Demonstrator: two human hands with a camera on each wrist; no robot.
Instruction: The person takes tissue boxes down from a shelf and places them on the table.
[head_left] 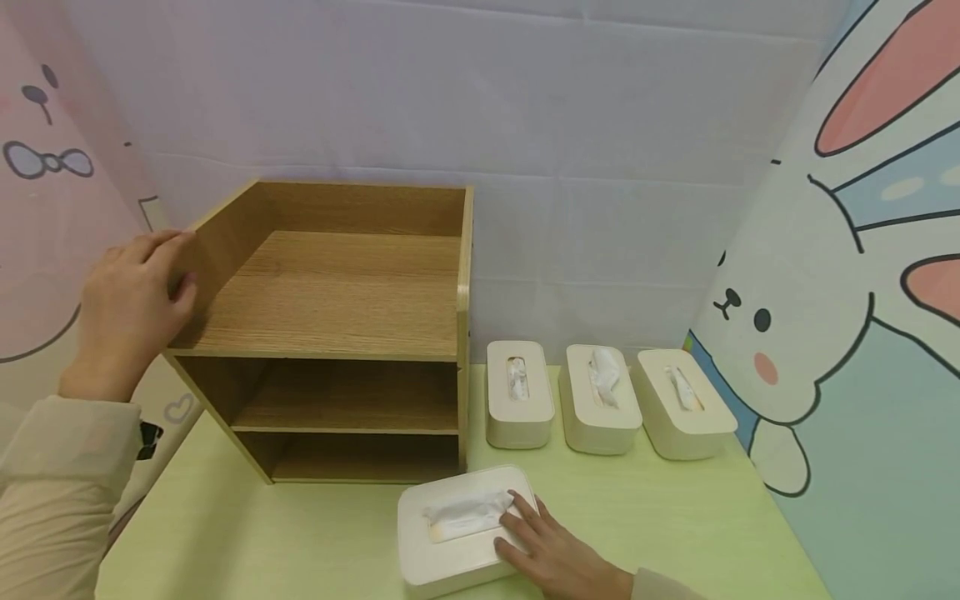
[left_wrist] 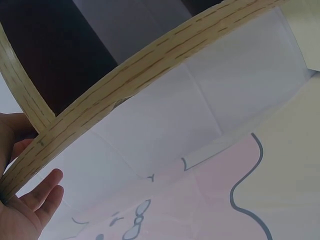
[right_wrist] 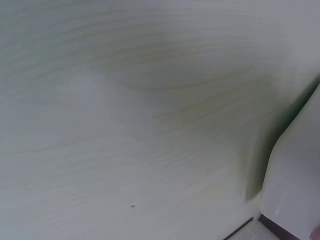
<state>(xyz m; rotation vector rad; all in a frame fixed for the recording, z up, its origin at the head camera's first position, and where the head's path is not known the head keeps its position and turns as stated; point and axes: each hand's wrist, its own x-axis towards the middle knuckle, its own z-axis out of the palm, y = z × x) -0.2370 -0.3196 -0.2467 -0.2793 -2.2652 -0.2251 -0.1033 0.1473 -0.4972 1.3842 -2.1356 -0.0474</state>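
A light wooden shelf unit (head_left: 352, 292) with an open top tray and two compartments stands on the table at the left. My left hand (head_left: 138, 304) grips the front edge of its left side panel; in the left wrist view, thumb and fingers lie on opposite sides of the wooden panel edge (left_wrist: 125, 85). At the table's front, a white tissue box (head_left: 442, 550) lies with a tissue at its slot. My right hand (head_left: 558, 554) rests spread fingers on the box's right end. The right wrist view catches only a bit of the box (right_wrist: 295, 175) and a fingertip.
Three more white tissue boxes stand in a row right of the shelf unit: a left one (head_left: 519, 417), a middle one (head_left: 600, 433) and a right one (head_left: 686, 437). Behind the pale green table (head_left: 637, 517) hangs a white sheet (head_left: 600, 225). Cartoon-printed walls flank both sides.
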